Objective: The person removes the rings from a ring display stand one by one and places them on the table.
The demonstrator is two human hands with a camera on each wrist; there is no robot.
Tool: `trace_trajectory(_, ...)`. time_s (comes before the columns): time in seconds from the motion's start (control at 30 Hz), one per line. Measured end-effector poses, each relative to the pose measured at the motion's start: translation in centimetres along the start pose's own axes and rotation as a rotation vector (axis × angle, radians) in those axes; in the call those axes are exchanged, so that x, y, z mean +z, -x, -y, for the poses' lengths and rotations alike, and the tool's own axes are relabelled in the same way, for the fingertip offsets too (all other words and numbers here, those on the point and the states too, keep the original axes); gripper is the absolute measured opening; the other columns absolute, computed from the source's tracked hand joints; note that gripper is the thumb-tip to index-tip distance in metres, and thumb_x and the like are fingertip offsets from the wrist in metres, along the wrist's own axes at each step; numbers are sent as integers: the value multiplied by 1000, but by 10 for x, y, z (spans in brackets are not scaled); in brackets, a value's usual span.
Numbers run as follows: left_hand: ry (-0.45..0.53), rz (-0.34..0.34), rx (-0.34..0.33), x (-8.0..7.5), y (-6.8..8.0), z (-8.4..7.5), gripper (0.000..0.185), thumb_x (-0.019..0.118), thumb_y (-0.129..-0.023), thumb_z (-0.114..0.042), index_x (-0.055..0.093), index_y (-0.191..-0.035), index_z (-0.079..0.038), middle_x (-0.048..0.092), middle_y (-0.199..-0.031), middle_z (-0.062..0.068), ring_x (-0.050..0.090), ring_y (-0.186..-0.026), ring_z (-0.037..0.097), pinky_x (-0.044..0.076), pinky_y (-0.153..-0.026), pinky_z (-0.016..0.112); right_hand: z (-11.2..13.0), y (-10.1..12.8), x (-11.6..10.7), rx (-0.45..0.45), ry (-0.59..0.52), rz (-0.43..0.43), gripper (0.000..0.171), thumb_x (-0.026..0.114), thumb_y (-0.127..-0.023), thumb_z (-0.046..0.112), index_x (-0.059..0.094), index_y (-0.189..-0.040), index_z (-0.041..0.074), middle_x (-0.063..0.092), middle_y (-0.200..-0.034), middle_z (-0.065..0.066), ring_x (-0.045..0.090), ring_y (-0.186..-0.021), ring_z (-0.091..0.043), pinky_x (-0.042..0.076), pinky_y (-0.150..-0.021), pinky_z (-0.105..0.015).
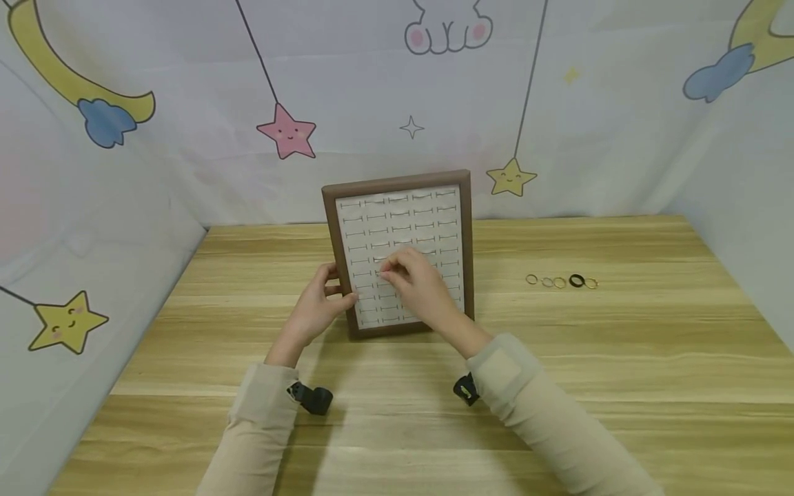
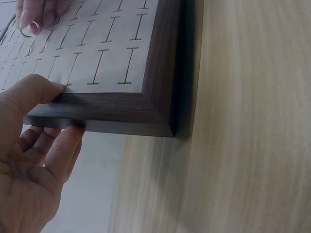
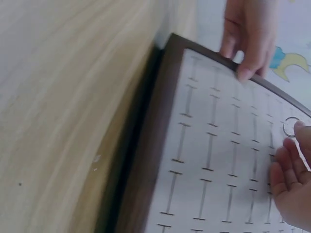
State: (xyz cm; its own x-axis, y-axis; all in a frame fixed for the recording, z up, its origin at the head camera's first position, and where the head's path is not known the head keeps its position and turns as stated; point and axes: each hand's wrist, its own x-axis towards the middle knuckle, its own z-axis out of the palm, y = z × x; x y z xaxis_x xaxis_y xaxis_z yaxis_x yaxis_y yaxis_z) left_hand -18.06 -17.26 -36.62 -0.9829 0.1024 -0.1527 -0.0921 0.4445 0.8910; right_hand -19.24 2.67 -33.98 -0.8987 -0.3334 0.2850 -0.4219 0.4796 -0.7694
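Note:
A ring display board [image 1: 467,248] with a brown frame and a pale slotted panel stands tilted on the table in the head view. My left hand [image 1: 310,311] grips its left edge, thumb on the front and fingers behind, as the left wrist view shows on the frame [image 2: 112,108]. In front of the panel, my right hand [image 1: 426,291] pinches a thin ring [image 3: 284,127] between thumb and fingertips. The ring is close to the slots; whether it touches one I cannot tell.
To the right of the board, several rings lie in a row on the wooden table [image 1: 620,358], among them a black ring [image 1: 577,280] and a gold ring [image 1: 531,279]. Behind the table hangs a pale curtain [image 1: 372,83] printed with stars and moons.

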Motion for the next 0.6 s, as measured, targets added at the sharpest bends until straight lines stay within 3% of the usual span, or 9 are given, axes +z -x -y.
trace_trajectory(0.1, 3, -1, -5, 0, 0, 0, 66, 61, -92, -15, 26, -147, -7, 38, -145, 16, 45, -132, 36, 47, -102, 49, 2, -1, -6, 89, -101, 20, 12, 60, -94, 13, 64, -98, 3, 65, -104, -11, 61, -96, -22, 54, -88, -33)
trace_trajectory(0.3, 10, 0, -12, 1, 1, 0, 66, 61, -92, -14, 25, -147, -8, 38, -144, 16, 45, -132, 35, 47, -102, 49, 1, -4, -24, 231, -220, 25, 15, 61, -94, 19, 64, -101, 6, 66, -100, -10, 62, -87, -17, 51, -75, -24)
trace_trajectory(0.5, 10, 3, -14, 0, 1, 0, 66, 60, -92, -15, 25, -147, -9, 37, -144, 15, 44, -132, 35, 47, -102, 48, -3, -8, -47, 270, -394, -29, 17, 61, -92, 7, 63, -105, -4, 66, -96, -15, 66, -75, -7, 59, -72, -23)
trace_trajectory(0.6, 13, 3, -9, 0, 0, 0, 66, 61, -92, -14, 26, -147, -8, 38, -144, 15, 45, -132, 35, 47, -102, 48, -6, -8, -59, 281, -456, -48, 22, 60, -92, 4, 60, -110, -8, 62, -96, -10, 64, -73, -2, 58, -73, -20)
